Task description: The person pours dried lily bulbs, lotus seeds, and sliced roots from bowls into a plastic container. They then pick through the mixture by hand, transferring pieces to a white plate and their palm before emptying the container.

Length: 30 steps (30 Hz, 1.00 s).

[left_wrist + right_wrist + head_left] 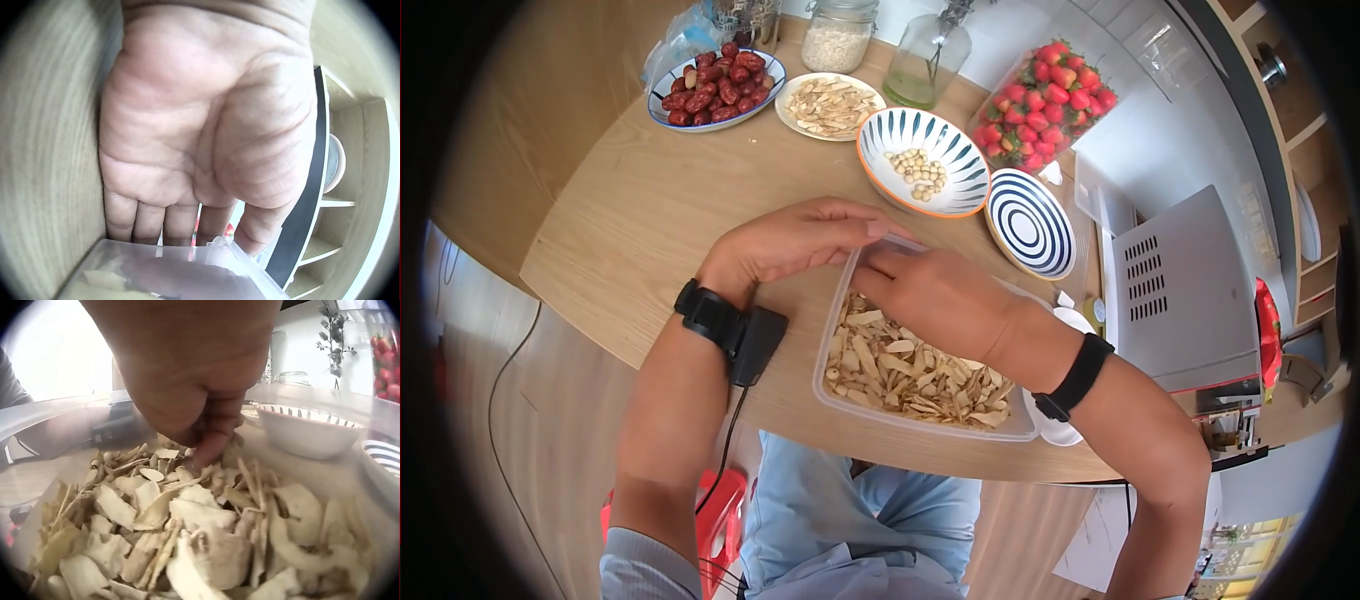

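A clear plastic box [825, 375] of dried pale slices [900, 370] stands at the table's front edge. My left hand [805, 240] holds the box's far left corner, its fingers behind the wall and the thumb at the rim; in the left wrist view the palm [206, 119] faces the box wall [181, 253]. My right hand [945, 300] reaches into the box at the far left. Seen from the right wrist, its curled fingers [215, 440] dip among the slices [200, 512]; whether they pinch any is hidden.
Behind the box are a plate of red dates [715, 90], a small plate of slices [830, 105], a bowl with pale round seeds [925, 165] and a striped plate [1030, 225]. Strawberries [1045, 105], a jar [837, 40] and a glass vase [925, 65] stand farther back; a white appliance [1185, 290] is right.
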Available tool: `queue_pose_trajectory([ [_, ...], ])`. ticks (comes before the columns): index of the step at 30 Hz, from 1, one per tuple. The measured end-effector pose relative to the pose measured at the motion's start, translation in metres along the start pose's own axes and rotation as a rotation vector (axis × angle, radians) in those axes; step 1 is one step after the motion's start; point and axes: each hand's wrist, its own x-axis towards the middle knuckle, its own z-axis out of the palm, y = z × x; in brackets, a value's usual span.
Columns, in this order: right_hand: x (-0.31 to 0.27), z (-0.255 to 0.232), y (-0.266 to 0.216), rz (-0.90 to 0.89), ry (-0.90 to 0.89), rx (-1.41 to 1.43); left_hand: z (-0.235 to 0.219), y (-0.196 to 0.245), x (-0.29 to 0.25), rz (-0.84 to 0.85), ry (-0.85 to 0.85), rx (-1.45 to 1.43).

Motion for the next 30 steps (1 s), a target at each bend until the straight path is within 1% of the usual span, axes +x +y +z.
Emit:
queue_pose_trajectory([
  [3, 0.000, -0.001, -0.003, 0.050, -0.086, -0.029, 0.003, 0.003, -0.001, 0.009, -0.003, 0.006],
  [6, 0.002, -0.001, -0.006, 0.052, -0.134, -0.091, 0.004, 0.004, -0.002, 0.009, -0.009, 0.007],
  [9, 0.003, -0.005, -0.012, 0.028, -0.153, -0.198, 0.003, 0.003, -0.002, 0.019, -0.014, 0.003],
  [12, 0.002, -0.009, -0.014, -0.024, -0.133, -0.185, 0.001, 0.001, -0.002, 0.026, -0.007, -0.003],
  [15, 0.001, -0.008, -0.012, -0.003, -0.128, -0.126, 0.001, 0.000, 0.000, 0.020, 0.000, 0.006],
  [18, 0.007, -0.009, -0.013, 0.034, -0.260, -0.145, -0.002, -0.002, 0.002, 0.020, -0.008, 0.008],
  [21, 0.005, -0.008, -0.011, 0.020, -0.225, -0.069, 0.000, 0.000, 0.000, 0.024, -0.023, -0.006],
  [24, 0.001, -0.008, -0.003, 0.039, -0.184, 0.079, 0.001, 0.001, -0.001, 0.025, -0.026, -0.011],
  [30, 0.001, -0.008, -0.011, 0.107, -0.204, 0.028, 0.001, 0.002, 0.000, 0.018, -0.015, 0.009],
])
